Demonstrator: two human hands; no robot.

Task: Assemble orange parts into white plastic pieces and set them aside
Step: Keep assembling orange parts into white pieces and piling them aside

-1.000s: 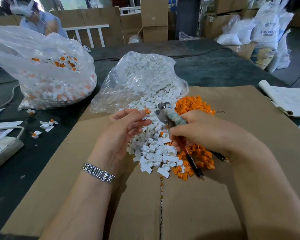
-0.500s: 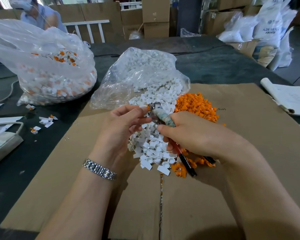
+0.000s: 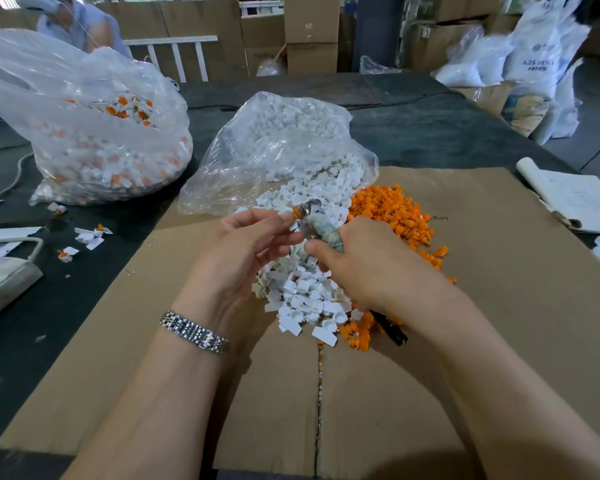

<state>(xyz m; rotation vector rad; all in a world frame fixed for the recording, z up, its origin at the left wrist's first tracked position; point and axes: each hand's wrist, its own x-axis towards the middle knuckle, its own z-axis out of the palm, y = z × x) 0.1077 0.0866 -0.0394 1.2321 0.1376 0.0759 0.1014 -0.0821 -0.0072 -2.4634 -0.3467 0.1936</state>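
Head view. A large clear bag (image 3: 94, 133) stands at the far left of the dark counter (image 3: 430, 133); it holds white pieces with orange parts fitted in them. A second clear bag (image 3: 278, 147) lies open at the counter's middle, and loose white plastic pieces (image 3: 302, 289) spill from its mouth onto a flat cardboard sheet (image 3: 499, 306). A heap of orange parts (image 3: 392, 209) lies on the cardboard, touching the right edge of the white pile. A few assembled pieces (image 3: 87, 237) lie on the counter beside the large bag.

The left hand (image 3: 243, 251), with a metal watch band (image 3: 194, 332) at the wrist, is raised above the white pile; its thumb and fingers pinch a small piece with an orange part (image 3: 296, 211) showing at the fingertips. The right hand (image 3: 371, 268) is curled round a tape-wrapped tool (image 3: 321, 226), grip tight on the handle, whose metal tip meets the pinched piece. A dark handle end (image 3: 392, 330) projects below the right hand.
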